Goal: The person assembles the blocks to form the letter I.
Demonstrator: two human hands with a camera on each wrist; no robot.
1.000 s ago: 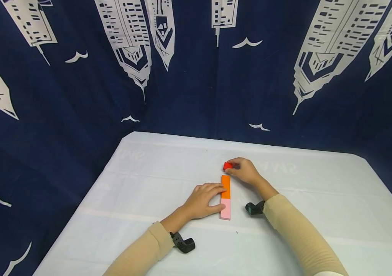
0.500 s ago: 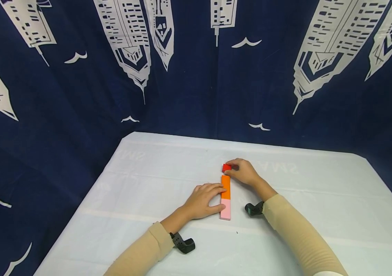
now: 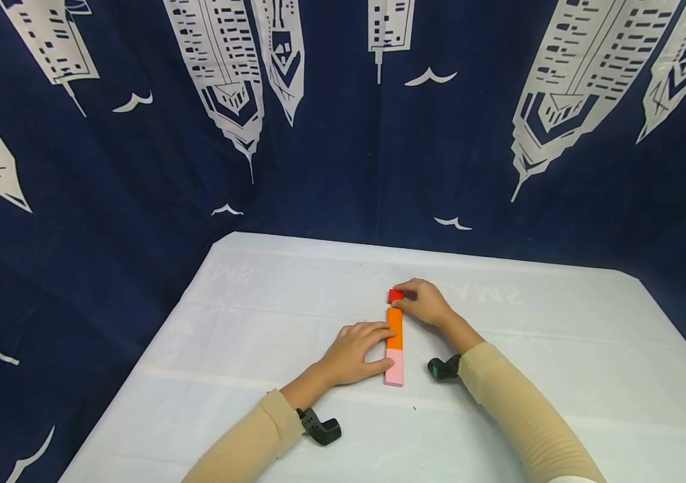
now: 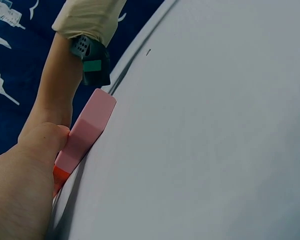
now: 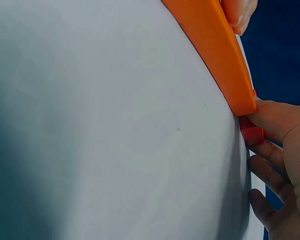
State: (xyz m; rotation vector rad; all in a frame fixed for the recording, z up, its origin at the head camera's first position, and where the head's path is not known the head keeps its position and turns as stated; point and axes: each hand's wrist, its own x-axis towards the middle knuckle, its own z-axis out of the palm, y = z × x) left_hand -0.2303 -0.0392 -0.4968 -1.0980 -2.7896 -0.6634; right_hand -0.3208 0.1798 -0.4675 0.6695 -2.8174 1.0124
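In the head view an orange block (image 3: 395,341) and a pink block (image 3: 395,377) lie end to end in a straight row on the table. My left hand (image 3: 350,351) rests along their left side, fingertips touching the orange one and the thumb on the pink one. Just beyond the orange end, my right hand (image 3: 426,302) pinches a small red block (image 3: 394,296) between thumb and fingers. The right wrist view shows this red block (image 5: 252,132) by the end of the orange block (image 5: 222,60), partly hidden by the thumb.
The blocks lie on a table with a white cover (image 3: 295,282). Behind it hangs a dark blue curtain (image 3: 331,181) with white building and bird prints. A black band with a camera (image 3: 322,429) is on the left wrist; another camera (image 3: 444,367) is on the right.
The right hand has brought the red block slightly nearer the orange block's far end and turned it more in line with the row. The left hand and the other two blocks stay put.
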